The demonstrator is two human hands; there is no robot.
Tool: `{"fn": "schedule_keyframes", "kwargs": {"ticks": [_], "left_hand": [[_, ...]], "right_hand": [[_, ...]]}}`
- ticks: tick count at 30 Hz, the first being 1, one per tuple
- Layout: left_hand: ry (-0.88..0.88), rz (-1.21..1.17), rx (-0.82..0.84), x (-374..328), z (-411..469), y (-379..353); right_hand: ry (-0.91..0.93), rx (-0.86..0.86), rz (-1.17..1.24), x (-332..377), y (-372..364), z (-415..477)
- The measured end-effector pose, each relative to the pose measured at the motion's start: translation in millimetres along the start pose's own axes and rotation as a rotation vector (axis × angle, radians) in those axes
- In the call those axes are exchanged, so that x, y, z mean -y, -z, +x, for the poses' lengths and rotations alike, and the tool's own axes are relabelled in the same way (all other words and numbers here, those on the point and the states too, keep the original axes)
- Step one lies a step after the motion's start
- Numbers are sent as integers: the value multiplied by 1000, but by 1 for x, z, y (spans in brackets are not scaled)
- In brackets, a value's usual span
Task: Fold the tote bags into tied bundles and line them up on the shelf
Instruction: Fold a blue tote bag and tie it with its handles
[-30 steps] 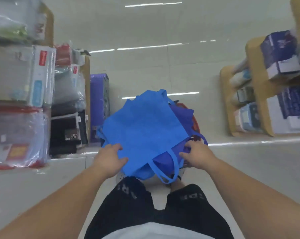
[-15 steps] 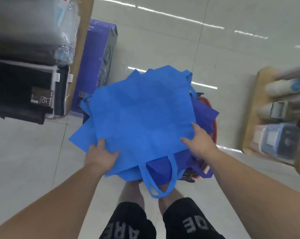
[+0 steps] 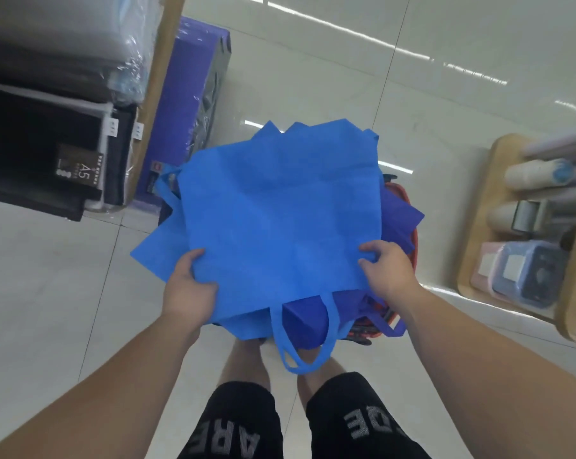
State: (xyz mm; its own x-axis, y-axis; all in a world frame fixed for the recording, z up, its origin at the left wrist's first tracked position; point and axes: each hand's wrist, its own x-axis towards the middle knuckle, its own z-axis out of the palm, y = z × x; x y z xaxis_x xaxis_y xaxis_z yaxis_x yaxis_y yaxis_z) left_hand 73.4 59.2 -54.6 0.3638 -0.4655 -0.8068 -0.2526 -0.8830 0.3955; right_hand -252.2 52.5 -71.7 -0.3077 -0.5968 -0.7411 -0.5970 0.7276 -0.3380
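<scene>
A light blue tote bag (image 3: 280,207) lies spread flat on top of a pile of other blue bags (image 3: 399,220), its loop handle (image 3: 299,346) hanging toward me. My left hand (image 3: 190,286) grips the bag's near left edge, thumb on top. At the near right edge, my right hand (image 3: 387,270) pinches the fabric with curled fingers. The pile sits in a red basket (image 3: 414,240), mostly hidden under the bags.
A wooden shelf unit (image 3: 154,77) with wrapped packs and black notebooks stands at the left, a purple box (image 3: 187,104) beside it on the floor. Another wooden shelf (image 3: 478,207) with cups, tape and boxes is at the right. My legs stand below the basket on the tiled floor.
The camera has tilted down and moved closer over the bags. Both hands have shifted outward to the top bag's near corners and taken hold of its edge.
</scene>
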Motion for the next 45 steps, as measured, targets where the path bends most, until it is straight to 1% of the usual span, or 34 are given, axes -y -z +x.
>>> {"fn": "schedule_keyframes", "kwargs": {"ticks": [3, 6, 10, 14, 16, 19, 21, 24, 27, 29, 33, 36, 40, 42, 45], "left_hand": [[-73, -33, 6, -19, -29, 22], [-127, -38, -17, -39, -63, 54], [-207, -57, -24, -63, -112, 102], [-304, -74, -10, -79, -162, 141], [-342, -81, -22, -82, -186, 157], [-408, -117, -55, -83, -226, 175], [-458, -146, -74, -82, -255, 187], [-539, -155, -155, -68, -296, 207], [-658, -112, -319, -40, -332, 233], [-704, -129, -413, -23, -356, 253], [-766, -235, -577, 2, -396, 304], [-810, -345, -684, 19, -411, 349], [-851, -432, -782, 45, -413, 415], [-874, -478, -819, 61, -409, 454], [-886, -470, -882, 88, -400, 522]], "right_hand": [[65, -17, -37, 16, 16, -32], [102, -68, 5, 34, 38, -71], [91, -168, 189, 53, 75, -133], [125, -234, 387, 62, 109, -194], [151, -231, 462, 64, 122, -223], [224, -152, 527, 68, 135, -256], [311, -87, 553, 73, 141, -275], [516, -45, 470, 89, 149, -305], [740, -85, 340, 115, 159, -338], [857, -122, 325, 135, 163, -363], [1038, -128, 338, 175, 156, -416], [1155, -112, 310, 215, 138, -452], [1312, -75, 325, 276, 98, -506], [1399, -50, 350, 307, 71, -538], [1550, -67, 353, 356, 19, -589]]}}
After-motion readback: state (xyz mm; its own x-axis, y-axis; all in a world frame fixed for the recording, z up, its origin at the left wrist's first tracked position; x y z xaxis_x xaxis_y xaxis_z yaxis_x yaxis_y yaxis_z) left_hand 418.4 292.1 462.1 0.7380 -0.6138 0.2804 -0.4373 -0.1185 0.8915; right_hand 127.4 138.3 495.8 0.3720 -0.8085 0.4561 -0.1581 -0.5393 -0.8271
